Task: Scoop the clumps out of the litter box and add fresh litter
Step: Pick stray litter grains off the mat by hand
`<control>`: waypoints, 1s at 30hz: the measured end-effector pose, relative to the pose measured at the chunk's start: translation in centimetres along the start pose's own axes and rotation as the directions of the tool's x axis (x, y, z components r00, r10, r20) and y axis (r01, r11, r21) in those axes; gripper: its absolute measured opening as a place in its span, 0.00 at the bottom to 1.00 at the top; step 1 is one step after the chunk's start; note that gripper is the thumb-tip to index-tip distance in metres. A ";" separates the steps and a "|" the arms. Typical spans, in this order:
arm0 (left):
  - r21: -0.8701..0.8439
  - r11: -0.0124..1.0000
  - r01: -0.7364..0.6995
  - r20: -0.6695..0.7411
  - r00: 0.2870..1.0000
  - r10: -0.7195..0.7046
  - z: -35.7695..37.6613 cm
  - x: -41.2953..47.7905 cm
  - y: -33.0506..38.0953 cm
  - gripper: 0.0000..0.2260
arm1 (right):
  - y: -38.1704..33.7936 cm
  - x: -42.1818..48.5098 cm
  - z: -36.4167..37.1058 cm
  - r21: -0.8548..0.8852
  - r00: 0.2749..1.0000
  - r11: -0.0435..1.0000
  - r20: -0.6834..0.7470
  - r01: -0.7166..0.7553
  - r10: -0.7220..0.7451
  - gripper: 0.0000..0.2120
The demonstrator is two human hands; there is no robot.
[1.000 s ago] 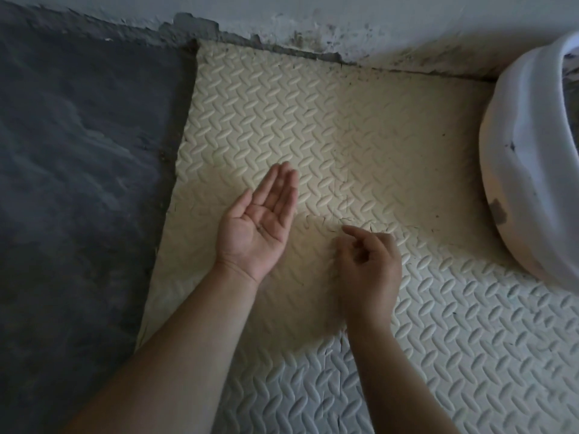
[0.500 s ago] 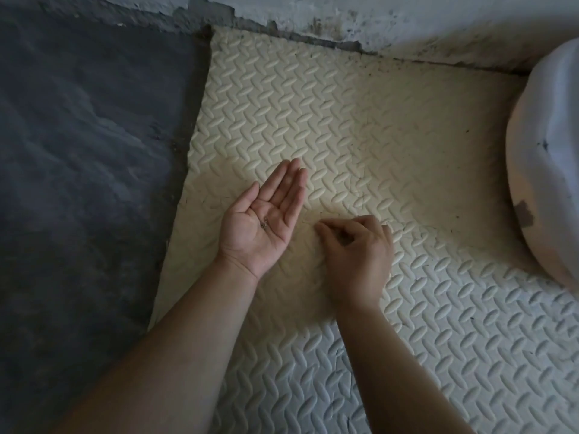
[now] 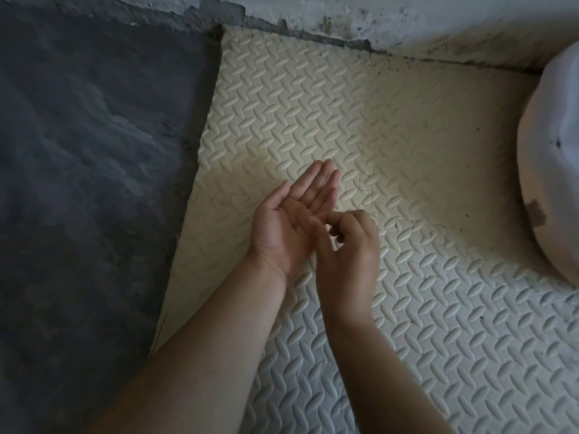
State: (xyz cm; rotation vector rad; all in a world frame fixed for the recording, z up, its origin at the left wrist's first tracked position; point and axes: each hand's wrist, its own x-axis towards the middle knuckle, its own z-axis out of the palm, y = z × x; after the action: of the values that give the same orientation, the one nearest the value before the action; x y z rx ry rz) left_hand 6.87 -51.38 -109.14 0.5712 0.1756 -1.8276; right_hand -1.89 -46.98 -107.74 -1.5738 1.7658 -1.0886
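My left hand point(image 3: 291, 220) lies palm up with straight fingers just above a cream foam mat point(image 3: 360, 120). My right hand point(image 3: 347, 245) has its thumb and forefinger pinched together over the left palm, touching it. Whatever the fingertips hold is too small to make out. A white rounded litter box point(image 3: 551, 170) shows only its outer wall at the right edge; its inside is hidden.
The mat has a raised herringbone pattern and small dark specks near the far edge. Dark grey concrete floor point(image 3: 87, 183) lies to the left. A stained, crumbling wall base point(image 3: 344, 20) runs along the top.
My right hand moved left from the mat onto my left palm with its fingertips pinched. The view shifted left, so less of the litter box shows.
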 end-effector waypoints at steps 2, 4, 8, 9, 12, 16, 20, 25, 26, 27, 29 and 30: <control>0.074 0.997 0.008 0.022 1.000 -0.010 0.2 -0.1 -0.7 0.22 | -0.6 -0.5 0.5 0.019 1.000 1.000 0.027 0.005 -0.005 0.09; 0.095 0.995 0.001 0.045 0.999 -0.005 0.1 -0.1 -1.1 0.22 | -0.5 -0.5 0.7 0.010 1.000 1.000 0.014 -0.007 0.006 0.09; 0.069 0.997 0.017 0.069 0.997 -0.021 0.1 0.0 -1.3 0.22 | -0.3 -0.5 0.4 0.000 1.000 1.000 0.001 0.017 -0.017 0.09; 0.068 0.998 0.019 0.072 0.997 -0.024 0.1 -0.1 -1.4 0.22 | -0.3 -0.4 0.3 0.013 1.000 1.000 -0.011 0.011 -0.010 0.08; 0.054 0.998 0.021 0.072 0.997 -0.025 0.4 -0.2 -1.3 0.22 | -0.4 -0.4 -0.1 0.046 0.999 0.999 -0.043 -0.003 0.005 0.06; 0.013 1.000 0.025 0.030 0.999 -0.025 0.4 -0.2 -1.0 0.22 | 0.6 0.1 -2.0 0.041 0.988 0.999 -0.156 -0.003 0.009 0.07; -0.032 0.999 0.034 0.045 0.998 -0.032 -0.1 -0.3 -0.3 0.21 | 4.4 0.2 -5.4 -0.044 0.928 0.973 -0.314 -0.226 0.201 0.09; -0.036 0.999 0.024 0.031 0.999 -0.023 -0.9 -0.4 0.4 0.20 | 6.8 0.0 -7.2 -0.259 0.977 0.947 -0.144 -0.191 0.158 0.10; -0.034 0.999 0.028 0.031 0.999 -0.027 -1.0 -0.4 0.3 0.20 | 6.9 0.0 -7.2 -0.267 0.979 0.946 -0.136 -0.182 0.150 0.10; -0.036 0.999 0.034 0.031 0.999 -0.032 -1.0 -0.5 0.3 0.20 | 6.9 0.1 -7.1 -0.269 0.979 0.946 -0.137 -0.182 0.150 0.10; -0.034 0.999 0.040 0.020 0.999 -0.039 -1.0 -0.5 0.2 0.21 | 7.0 0.1 -7.0 -0.264 0.977 0.946 -0.150 -0.190 0.154 0.09; -0.032 0.999 0.041 0.017 0.999 -0.041 -1.0 -0.5 0.2 0.21 | 7.0 0.1 -7.0 -0.262 0.976 0.947 -0.153 -0.189 0.152 0.08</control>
State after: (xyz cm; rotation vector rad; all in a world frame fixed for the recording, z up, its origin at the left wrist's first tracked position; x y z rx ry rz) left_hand 7.44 -50.64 -109.75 0.5333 0.2070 -1.8654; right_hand -11.42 -45.60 -109.83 -1.4962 2.1773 -0.9117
